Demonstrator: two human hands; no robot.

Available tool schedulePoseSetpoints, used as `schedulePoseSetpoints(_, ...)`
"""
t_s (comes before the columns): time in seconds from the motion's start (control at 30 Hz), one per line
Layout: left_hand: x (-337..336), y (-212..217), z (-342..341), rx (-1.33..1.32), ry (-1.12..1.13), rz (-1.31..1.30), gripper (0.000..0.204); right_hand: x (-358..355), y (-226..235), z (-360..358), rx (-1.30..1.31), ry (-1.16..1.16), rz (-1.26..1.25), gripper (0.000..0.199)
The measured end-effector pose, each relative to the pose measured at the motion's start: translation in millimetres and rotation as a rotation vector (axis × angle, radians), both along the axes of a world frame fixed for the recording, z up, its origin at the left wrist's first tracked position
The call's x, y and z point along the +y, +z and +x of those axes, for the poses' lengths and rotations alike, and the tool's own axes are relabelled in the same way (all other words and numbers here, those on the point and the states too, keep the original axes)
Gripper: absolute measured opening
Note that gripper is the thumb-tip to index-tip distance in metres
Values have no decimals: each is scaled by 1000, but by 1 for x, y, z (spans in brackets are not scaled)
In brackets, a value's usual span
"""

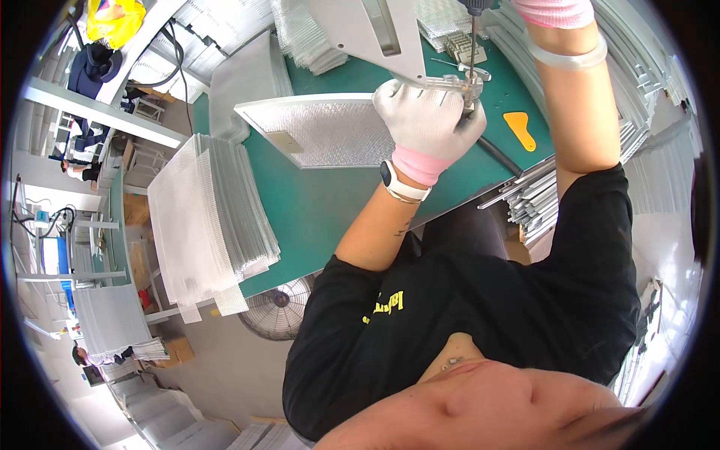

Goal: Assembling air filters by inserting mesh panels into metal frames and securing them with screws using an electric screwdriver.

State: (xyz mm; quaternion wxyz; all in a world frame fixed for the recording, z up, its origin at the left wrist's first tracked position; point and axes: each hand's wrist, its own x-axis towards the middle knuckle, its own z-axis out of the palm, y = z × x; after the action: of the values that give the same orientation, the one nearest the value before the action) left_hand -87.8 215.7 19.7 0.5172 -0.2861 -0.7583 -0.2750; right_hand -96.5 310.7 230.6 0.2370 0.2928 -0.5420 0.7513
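My left hand (424,124), in a white glove with a pink cuff, is closed at the right end of a white-framed mesh panel (337,127), covering that end. Just beyond its knuckles and thumb sits a clear plastic and metal fitting (469,88) on the tip of a grey-white slotted bracket (367,34). A power driver (475,6) enters from the top edge, its long bit pointing down into the fitting. Beside the driver, my right hand (555,11) is mostly cut off; only its pink cuff shows and the fingers lie outside the picture.
Stacked mesh sheets (210,210) overhang the left of the green table (300,202). A yellow scraper (519,129) and a black rod (500,156) lie near the fitting. Long metal strips (536,206) are piled at right. A floor fan (280,304) stands below the table edge.
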Motion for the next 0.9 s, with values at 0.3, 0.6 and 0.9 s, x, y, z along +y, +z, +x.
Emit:
schedulePoseSetpoints(0.3,-7,-6,-2,-7,-22,-32,12,11,-25,-9,-38,160,5,22)
schedulePoseSetpoints(0.6,-8,-3,6,-68,-106,-61,20,-4,-51,-30,183,748,-53,45)
schedulePoseSetpoints(0.9,-12,-6,7,-109,-238,-40,16,-5,-49,-34,249,802,90,44)
